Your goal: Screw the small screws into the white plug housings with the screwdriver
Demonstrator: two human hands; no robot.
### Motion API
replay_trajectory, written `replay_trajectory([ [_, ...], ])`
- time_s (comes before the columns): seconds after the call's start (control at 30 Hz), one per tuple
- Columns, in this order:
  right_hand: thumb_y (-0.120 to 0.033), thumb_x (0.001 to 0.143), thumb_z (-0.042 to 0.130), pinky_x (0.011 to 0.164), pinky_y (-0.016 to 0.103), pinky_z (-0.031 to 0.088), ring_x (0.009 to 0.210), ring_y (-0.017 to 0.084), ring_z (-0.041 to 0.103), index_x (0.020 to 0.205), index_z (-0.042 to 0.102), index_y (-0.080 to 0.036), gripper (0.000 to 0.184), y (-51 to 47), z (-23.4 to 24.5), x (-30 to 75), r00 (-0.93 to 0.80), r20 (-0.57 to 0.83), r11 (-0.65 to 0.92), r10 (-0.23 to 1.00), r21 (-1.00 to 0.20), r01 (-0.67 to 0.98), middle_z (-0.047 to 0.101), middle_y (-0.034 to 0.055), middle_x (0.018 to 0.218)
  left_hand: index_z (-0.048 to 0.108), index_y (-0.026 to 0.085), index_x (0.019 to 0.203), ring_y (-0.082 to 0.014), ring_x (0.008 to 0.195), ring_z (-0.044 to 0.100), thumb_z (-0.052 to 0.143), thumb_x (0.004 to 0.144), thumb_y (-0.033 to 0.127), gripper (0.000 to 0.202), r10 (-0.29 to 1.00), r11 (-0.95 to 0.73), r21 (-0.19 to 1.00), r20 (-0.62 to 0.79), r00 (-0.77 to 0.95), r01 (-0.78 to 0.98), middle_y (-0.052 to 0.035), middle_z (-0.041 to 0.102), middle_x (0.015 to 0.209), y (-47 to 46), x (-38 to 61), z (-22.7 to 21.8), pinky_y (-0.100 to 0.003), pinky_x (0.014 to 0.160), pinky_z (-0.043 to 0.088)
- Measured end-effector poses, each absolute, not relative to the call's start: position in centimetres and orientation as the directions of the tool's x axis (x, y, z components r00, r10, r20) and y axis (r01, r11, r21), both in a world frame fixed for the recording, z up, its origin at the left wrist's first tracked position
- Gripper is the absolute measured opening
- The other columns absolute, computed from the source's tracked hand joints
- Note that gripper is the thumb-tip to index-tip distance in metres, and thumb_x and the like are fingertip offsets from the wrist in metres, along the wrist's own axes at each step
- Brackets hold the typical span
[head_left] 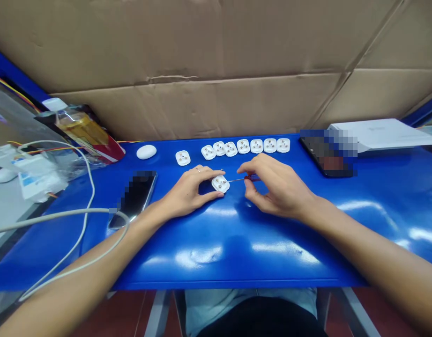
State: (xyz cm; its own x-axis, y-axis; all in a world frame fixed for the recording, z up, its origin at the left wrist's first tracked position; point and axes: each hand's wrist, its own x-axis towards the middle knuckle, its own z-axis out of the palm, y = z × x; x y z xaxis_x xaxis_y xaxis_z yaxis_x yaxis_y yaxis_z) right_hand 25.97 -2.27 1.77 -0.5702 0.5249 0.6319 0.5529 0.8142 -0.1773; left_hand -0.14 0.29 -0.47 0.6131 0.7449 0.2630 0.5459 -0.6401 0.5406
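Between the thumb and fingers of my left hand is a white rounded-square plastic part with small metal contacts, held at the table surface. My right hand grips a screwdriver by its dark reddish handle. The thin shaft points left, and its tip reaches the right edge of the white part. Whether the tip touches a screw is too small to tell. Behind my hands, several similar white parts lie in a row, with one set apart at the left.
A white oval object lies at the back left, near a tilted bottle. One phone rests beside my left forearm, another by a white box at right. A white cable loops over my left forearm. Cardboard stands behind the blue table.
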Motion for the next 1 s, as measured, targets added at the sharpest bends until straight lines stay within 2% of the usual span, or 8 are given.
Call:
replay_trajectory([
  [0.1,-0.024,0.101,0.054,0.072,0.036,0.053,0.080,0.023,0.070,0.112,0.063,-0.020,0.014,-2.2,1.6,26.1,-0.523,0.605,0.748,0.600,-0.194,0.634,0.076,0.0084,0.096,0.067,0.023,0.137,-0.0255,0.104,0.067,0.073,0.094,0.048,0.050,0.747,-0.636,0.548,0.261,0.612,0.543,-0.0083,0.074,0.115,0.3,-0.1,-0.4,-0.040,0.093,0.053],
  [0.17,-0.030,0.104,0.054,0.068,0.034,0.051,0.075,0.022,0.070,0.109,0.065,-0.020,0.016,-2.2,1.5,26.2,-0.517,0.589,0.723,0.622,-0.178,0.667,0.077,0.0067,0.090,0.067,0.023,0.138,-0.0253,0.105,0.067,0.074,0.093,0.047,0.050,0.746,-0.636,0.551,0.258,0.615,0.540,-0.0081,0.074,0.117,0.3,-0.2,-0.4,-0.040,0.093,0.053],
  [0.33,-0.023,0.104,0.051,0.068,0.034,0.051,0.073,0.021,0.067,0.113,0.065,-0.017,0.018,-1.9,1.5,26.5,-0.561,0.579,0.761,0.592,-0.171,0.626,0.074,0.0069,0.086,0.067,0.022,0.137,-0.0252,0.106,0.067,0.076,0.092,0.045,0.051,0.748,-0.636,0.545,0.264,0.609,0.545,-0.0077,0.075,0.117,0.3,-0.2,-0.4,-0.039,0.094,0.053],
  [0.47,-0.023,0.104,0.051,0.074,0.037,0.052,0.084,0.024,0.065,0.117,0.064,-0.017,0.020,-1.8,2.1,26.6,-0.627,0.559,0.815,0.543,-0.169,0.555,0.071,0.0083,0.094,0.069,0.023,0.135,-0.0256,0.106,0.068,0.075,0.092,0.047,0.049,0.752,-0.633,0.547,0.265,0.604,0.548,-0.0070,0.075,0.118,0.3,-0.3,-0.5,-0.039,0.094,0.054],
  [0.6,-0.020,0.105,0.047,0.077,0.039,0.051,0.086,0.025,0.062,0.118,0.064,-0.017,0.021,-1.9,2.7,26.6,-0.693,0.536,0.854,0.482,-0.111,0.508,0.069,0.0094,0.094,0.069,0.025,0.134,-0.0265,0.109,0.068,0.073,0.093,0.049,0.047,0.762,-0.621,0.556,0.260,0.593,0.553,-0.0072,0.075,0.119,0.3,-0.2,-0.4,-0.041,0.096,0.054],
  [0.7,-0.019,0.103,0.048,0.074,0.039,0.050,0.083,0.025,0.061,0.117,0.064,-0.015,0.022,-2.1,2.6,26.5,-0.682,0.560,0.845,0.471,-0.063,0.531,0.069,0.0099,0.093,0.069,0.025,0.134,-0.0264,0.109,0.068,0.072,0.093,0.050,0.048,0.759,-0.624,0.553,0.262,0.595,0.552,-0.0073,0.074,0.120,0.3,-0.2,-0.4,-0.041,0.096,0.054],
  [0.87,-0.033,0.107,0.049,0.066,0.037,0.047,0.073,0.024,0.062,0.107,0.068,-0.016,0.025,-2.2,2.2,26.4,-0.610,0.562,0.755,0.558,-0.040,0.654,0.071,0.0084,0.083,0.067,0.024,0.137,-0.0251,0.105,0.068,0.071,0.094,0.049,0.050,0.756,-0.633,0.517,0.253,0.603,0.576,-0.0068,0.075,0.117,0.3,-0.1,-0.3,-0.039,0.093,0.054],
  [1.0,-0.021,0.106,0.046,0.067,0.037,0.049,0.074,0.024,0.063,0.109,0.066,-0.013,0.022,-2.2,2.2,26.3,-0.617,0.599,0.792,0.510,-0.047,0.609,0.073,0.0102,0.086,0.067,0.024,0.136,-0.0256,0.105,0.068,0.073,0.094,0.049,0.050,0.754,-0.633,0.529,0.255,0.606,0.565,-0.0070,0.075,0.117,0.2,-0.1,-0.3,-0.039,0.093,0.053],
])
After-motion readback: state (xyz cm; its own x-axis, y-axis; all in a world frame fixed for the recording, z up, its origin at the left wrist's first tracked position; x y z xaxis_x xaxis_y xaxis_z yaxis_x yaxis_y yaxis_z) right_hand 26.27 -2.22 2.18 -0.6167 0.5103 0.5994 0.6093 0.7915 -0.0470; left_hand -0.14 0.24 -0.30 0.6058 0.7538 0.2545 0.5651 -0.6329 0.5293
